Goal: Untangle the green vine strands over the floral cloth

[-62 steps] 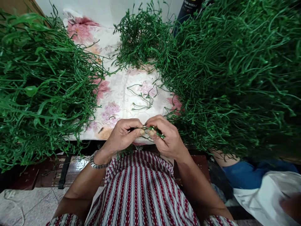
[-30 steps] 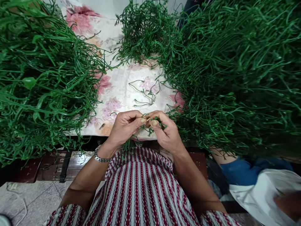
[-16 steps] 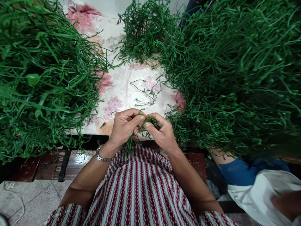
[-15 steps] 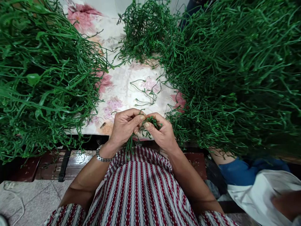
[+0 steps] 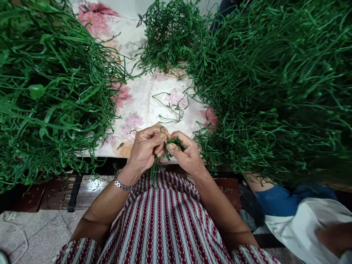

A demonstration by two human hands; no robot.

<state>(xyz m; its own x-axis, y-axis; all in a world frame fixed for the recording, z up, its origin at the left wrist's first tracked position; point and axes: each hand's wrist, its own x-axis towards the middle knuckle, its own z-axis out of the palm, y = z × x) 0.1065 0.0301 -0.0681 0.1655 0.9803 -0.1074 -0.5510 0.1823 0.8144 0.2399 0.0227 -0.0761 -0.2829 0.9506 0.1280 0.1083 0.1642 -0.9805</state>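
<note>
Pinching is shared: a green stem tuft [image 5: 174,142] is held between left hand [image 5: 145,149] and right hand [image 5: 188,158], both closed narrowly on it; strands may be snapped by overtightening or dropped by slack grip

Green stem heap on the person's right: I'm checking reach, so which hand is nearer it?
Right. The right hand sits just beside the fringe of the green stem heap; the left hand is on its far side, and both pinch a small bunch between them.

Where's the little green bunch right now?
Head view, centre: the green bunch sits between the left hand and right hand, over the near edge of the floral cloth.
</note>
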